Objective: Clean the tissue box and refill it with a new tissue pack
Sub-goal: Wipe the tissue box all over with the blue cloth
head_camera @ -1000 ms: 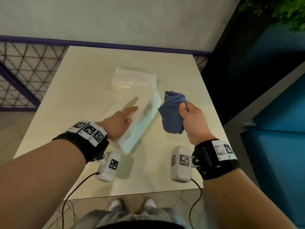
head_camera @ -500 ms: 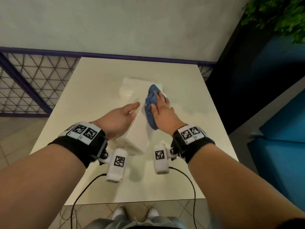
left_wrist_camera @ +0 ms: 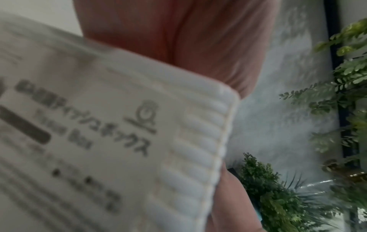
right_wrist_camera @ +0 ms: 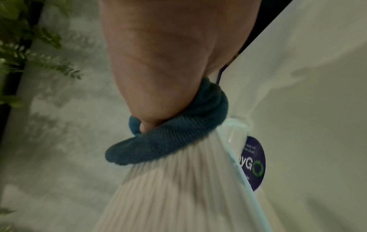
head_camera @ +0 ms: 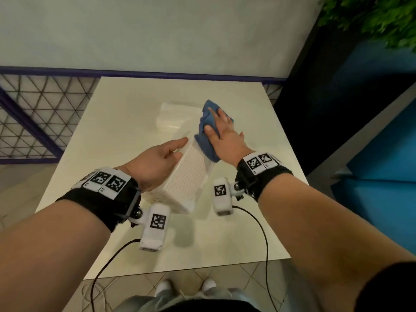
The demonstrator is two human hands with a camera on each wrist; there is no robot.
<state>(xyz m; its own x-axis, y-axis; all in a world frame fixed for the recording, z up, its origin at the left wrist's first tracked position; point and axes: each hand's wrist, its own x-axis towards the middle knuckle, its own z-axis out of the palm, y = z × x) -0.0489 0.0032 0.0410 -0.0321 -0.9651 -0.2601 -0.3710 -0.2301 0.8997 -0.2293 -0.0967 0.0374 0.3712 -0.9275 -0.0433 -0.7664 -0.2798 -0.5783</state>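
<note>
Café-like indoor corner — cream table (head_camera: pixel 126 140), blue booth seat (head_camera: pixel 382 154), foliage (head_camera: pixel 382 16)

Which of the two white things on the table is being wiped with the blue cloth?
The ribbed tissue box, held by the left hand; the plastic-wrapped tissue pack lies untouched behind it.

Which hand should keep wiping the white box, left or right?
Probably the right hand: it already presses the blue cloth flat on the ribbed side of the tissue box. The left hand is busy steadying the box from its other side, so it should just hold.
</note>
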